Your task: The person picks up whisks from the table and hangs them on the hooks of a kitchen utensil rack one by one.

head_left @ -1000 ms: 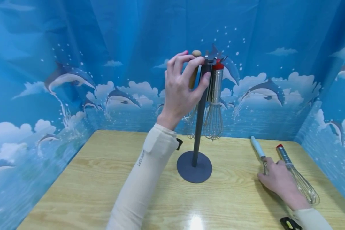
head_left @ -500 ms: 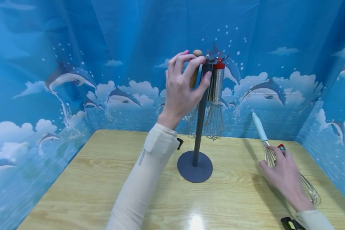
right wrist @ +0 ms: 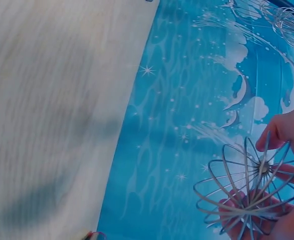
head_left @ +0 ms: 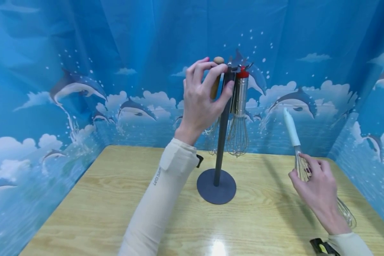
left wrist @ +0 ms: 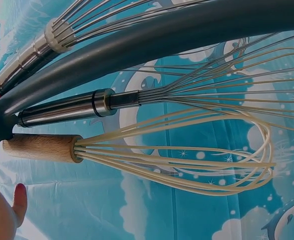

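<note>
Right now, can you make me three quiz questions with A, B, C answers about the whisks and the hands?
1. Where is the left hand?
A. At the top of the grey stand
B. Flat on the table
C. On the curtain

2. What colour is the handle of the whisk in the right hand?
A. Black
B. White
C. Green

3. How is that whisk held?
A. Lying flat on the table
B. Hanging from the stand
C. Lifted, handle pointing up, grip on its wires

Answers:
1. A, the fingers curl round the pole's top beside the hanging whisks.
2. B, the head view shows a pale white handle above the wires.
3. C, the fingers pinch the wire end while the handle rises over the wooden table.
</note>
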Available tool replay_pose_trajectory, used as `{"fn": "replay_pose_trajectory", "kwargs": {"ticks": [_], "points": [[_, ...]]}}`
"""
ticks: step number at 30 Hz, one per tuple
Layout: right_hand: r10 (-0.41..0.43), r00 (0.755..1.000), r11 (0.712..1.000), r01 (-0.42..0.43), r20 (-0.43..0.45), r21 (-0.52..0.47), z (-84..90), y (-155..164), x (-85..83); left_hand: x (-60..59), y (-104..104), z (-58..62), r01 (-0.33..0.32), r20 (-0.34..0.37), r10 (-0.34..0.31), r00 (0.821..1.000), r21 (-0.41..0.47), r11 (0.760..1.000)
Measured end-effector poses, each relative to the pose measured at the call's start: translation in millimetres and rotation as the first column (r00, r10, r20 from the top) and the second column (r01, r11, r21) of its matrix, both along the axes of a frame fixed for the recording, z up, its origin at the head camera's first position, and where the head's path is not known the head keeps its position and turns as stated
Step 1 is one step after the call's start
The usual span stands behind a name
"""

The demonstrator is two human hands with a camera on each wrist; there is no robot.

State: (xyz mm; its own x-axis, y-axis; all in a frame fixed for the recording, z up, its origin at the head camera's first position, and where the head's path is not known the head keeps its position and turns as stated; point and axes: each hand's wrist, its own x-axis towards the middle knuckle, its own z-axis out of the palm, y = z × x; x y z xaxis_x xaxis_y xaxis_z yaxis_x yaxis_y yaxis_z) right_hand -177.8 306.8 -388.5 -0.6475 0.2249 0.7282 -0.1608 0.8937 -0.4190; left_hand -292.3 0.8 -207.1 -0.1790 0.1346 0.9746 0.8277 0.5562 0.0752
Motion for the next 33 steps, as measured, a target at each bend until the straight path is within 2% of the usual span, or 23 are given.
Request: {"fn": "replay_pose_trajectory", "kwargs": {"ticks": [6, 14, 22, 33], "points": [[0.016, 0.995, 1.000, -0.016, -0.095, -0.001, 6.2, -3.6, 0.3, -0.3, 0.1, -0.9, -0.003, -0.002, 0.003, 1.000, 0.001, 1.000], [0.028, 0.987, 1.000, -0.028, -0.157, -0.001, 14.6, -8.0, 3.1, -0.6, 0.3, -0.4, -0.004, -0.010, 0.004, 1.000, 0.002, 1.000], [0.077, 0.966, 0.997, -0.068, -0.245, 0.043, 21.7, -11.7, 5.2, -0.5, 0.1, -1.0, -0.007, -0.002, 0.007, 1.000, 0.004, 1.000], [0.110, 0.937, 0.994, -0.101, -0.331, 0.044, 29.9, -20.4, 7.0, 0.3, 0.1, -1.2, -0.007, 0.001, 0.007, 1.000, 0.001, 1.000]]}}
